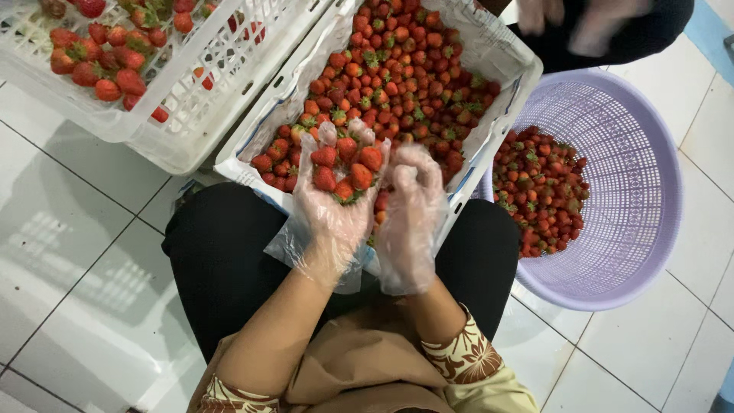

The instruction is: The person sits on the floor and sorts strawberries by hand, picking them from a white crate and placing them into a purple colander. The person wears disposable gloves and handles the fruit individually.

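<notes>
strawberries [345, 170] sit heaped in the cupped left hand [336, 200], palm up so the handful does not roll off, fingers curled loosely around them rather than squeezed shut. the right hand [410, 214] is just beside it, half open and holding nothing that i can see, its fingertips turned toward the pile. both wear loose clear plastic gloves. the hands hang over the near edge of a lined white crate [489, 53] full of more berries, which rests against the person's knees. a lilac basket [642, 191] partly filled with berries stands on the tiled floor to the right, and another white crate [191, 115] lies to the left.
</notes>
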